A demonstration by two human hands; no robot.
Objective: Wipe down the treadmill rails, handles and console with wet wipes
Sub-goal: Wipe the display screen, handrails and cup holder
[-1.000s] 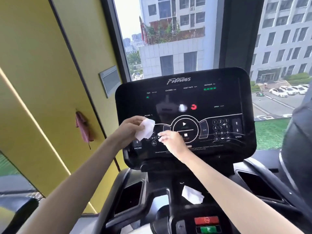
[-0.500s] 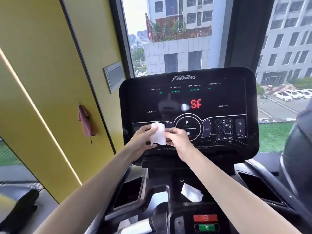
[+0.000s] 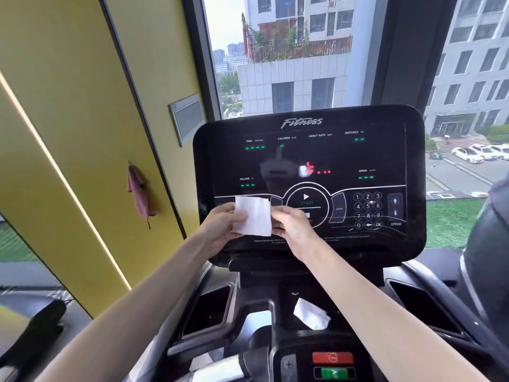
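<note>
Both hands are up in front of the glossy black treadmill console [image 3: 308,161], and stretched flat between them is a white rectangular wet wipe [image 3: 253,216]. The left hand [image 3: 220,224] pinches its left edge, thumb across the front. The right hand [image 3: 292,224] pinches the right edge, fingers curled onto it. So the hands are apart, both clamped on the same sheet.

The wipe hangs before the console's lower left part, just left of the round START button [image 3: 306,199] and under the INCLINE readout. Whether it touches the glass, I cannot tell. Over on the console's right side, the white number keypad [image 3: 367,210] sits in plain view, and green dashes and a few red marks glow on the display.

Below the console, on the dark ledge, lies a second, crumpled white wipe [image 3: 311,314]. Lower again, there's a red button [image 3: 332,357] right above a green button [image 3: 333,373]. Left of the console, a maroon cloth [image 3: 139,194] hangs on the yellow wall [image 3: 82,106].
</note>
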